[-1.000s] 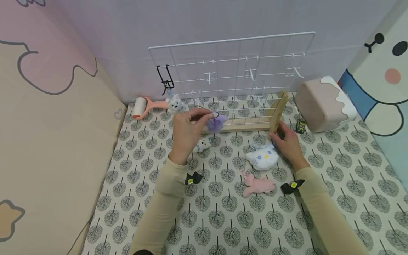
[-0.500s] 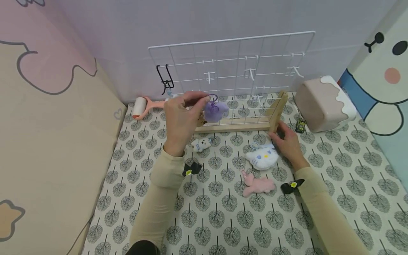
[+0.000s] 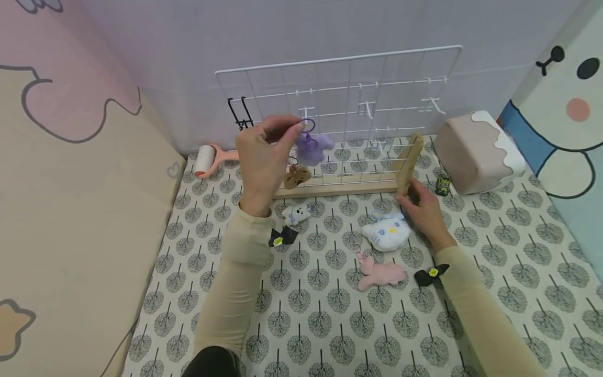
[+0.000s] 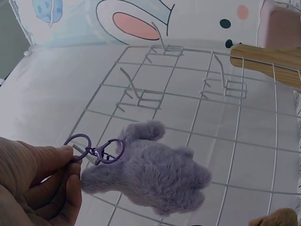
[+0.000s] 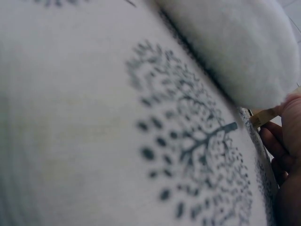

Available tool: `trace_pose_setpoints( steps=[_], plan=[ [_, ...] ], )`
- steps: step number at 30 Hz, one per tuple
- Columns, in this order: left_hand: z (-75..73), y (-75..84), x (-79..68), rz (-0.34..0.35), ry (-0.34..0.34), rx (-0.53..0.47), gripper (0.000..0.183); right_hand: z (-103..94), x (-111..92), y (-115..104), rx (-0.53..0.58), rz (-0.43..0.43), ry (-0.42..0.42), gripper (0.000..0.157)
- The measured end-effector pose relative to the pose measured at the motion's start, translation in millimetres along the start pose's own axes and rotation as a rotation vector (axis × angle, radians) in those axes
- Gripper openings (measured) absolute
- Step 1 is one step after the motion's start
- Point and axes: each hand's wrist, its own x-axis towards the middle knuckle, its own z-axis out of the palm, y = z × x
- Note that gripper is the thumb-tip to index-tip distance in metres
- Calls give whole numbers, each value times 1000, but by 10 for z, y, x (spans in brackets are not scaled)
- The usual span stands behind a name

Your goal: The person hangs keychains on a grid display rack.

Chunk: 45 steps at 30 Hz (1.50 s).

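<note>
Purple ring (image 3: pixel 314 125) pinched in its fingertips, the left hand (image 3: pixel 264 157) has a white hook (image 3: pixel 306 111) just beyond them, the plush (image 3: pixel 311 154) just right and below, long axis leading away, and the right hand (image 3: pixel 426 212) well apart, gripping the wooden stand (image 3: pixel 409 165).

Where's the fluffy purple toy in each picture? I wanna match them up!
Head: the fluffy purple toy is just above the middle, beside the left hand.
Left wrist: low in the middle, right of that hand.
Right wrist: not in it.
Shared landmark: the wooden stand, in all three.
</note>
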Motion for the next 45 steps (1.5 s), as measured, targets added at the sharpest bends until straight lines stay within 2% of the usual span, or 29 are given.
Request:
trace_pose_setpoints(
  steps=[11,19,28,35,45],
  plan=[
    [69,-126,22,-63,14,-20,12,6,3,17,-15,-18,6,69],
    [88,-182,11,-55,22,-5,13,13,17,3,-10,-8,4,69],
    [87,-206,-34,-135,13,1,15,8,14,10,-14,-10,3,67],
    [50,-299,-169,-114,26,14,14,12,8,7,-7,-2,-1,69],
    [-115,-356,-490,-123,66,7,14,23,14,49,-7,-34,20,65]
  ],
)
